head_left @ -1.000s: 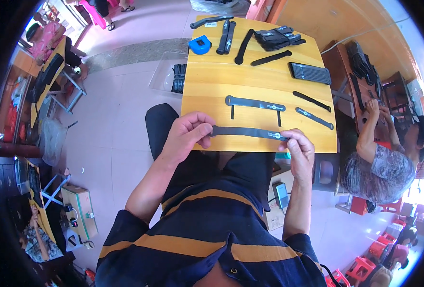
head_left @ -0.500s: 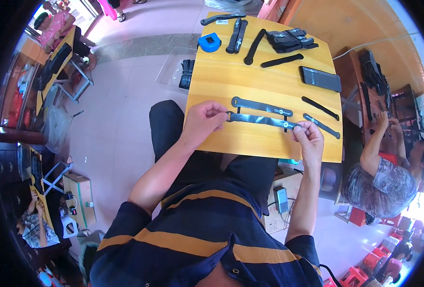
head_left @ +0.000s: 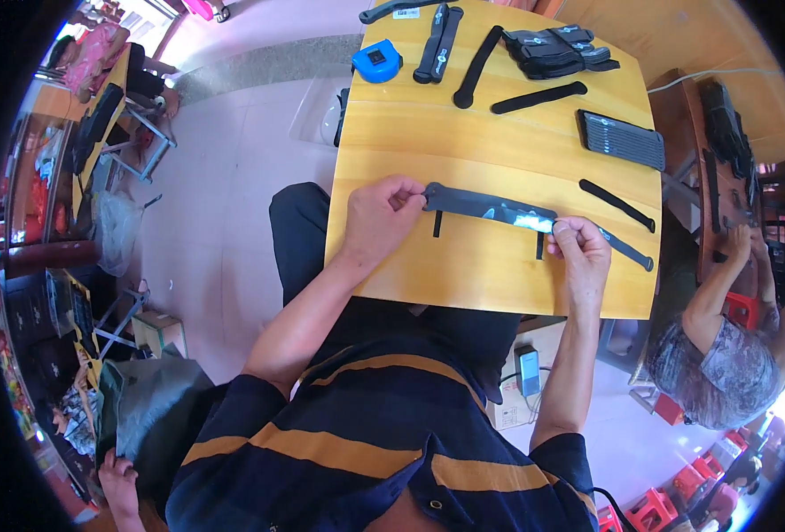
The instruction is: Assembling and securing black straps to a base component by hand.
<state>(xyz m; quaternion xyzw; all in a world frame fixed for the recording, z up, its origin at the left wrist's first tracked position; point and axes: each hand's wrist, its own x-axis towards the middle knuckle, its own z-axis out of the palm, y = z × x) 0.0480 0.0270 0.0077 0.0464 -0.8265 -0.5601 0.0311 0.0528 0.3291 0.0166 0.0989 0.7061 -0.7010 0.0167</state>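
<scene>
A flat black strap (head_left: 488, 205) with a ring-shaped left end and a shiny right part is stretched between my hands, low over the near part of the table. My left hand (head_left: 379, 217) pinches its ringed end. My right hand (head_left: 583, 257) pinches the other end between thumb and fingers. Beneath the strap, two short dark strips stick out toward me; a second strap seen there before is now hidden or lined up with the held one. Beside my right hand lie a printed strap (head_left: 627, 250) and a plain black strap (head_left: 617, 205).
On the yellow table (head_left: 392, 142) lie a blue tape measure (head_left: 377, 61), a strap bundle (head_left: 559, 53), a neat strap stack (head_left: 621, 139) and several loose straps. A co-worker (head_left: 716, 355) sits at right. Another person's hand (head_left: 119, 483) shows by a grey-green bag (head_left: 148, 403).
My hands have moved the strap away from me, over the second strap, which no longer shows separately. The view has shifted slightly. A hand and grey-green bag have appeared at lower left.
</scene>
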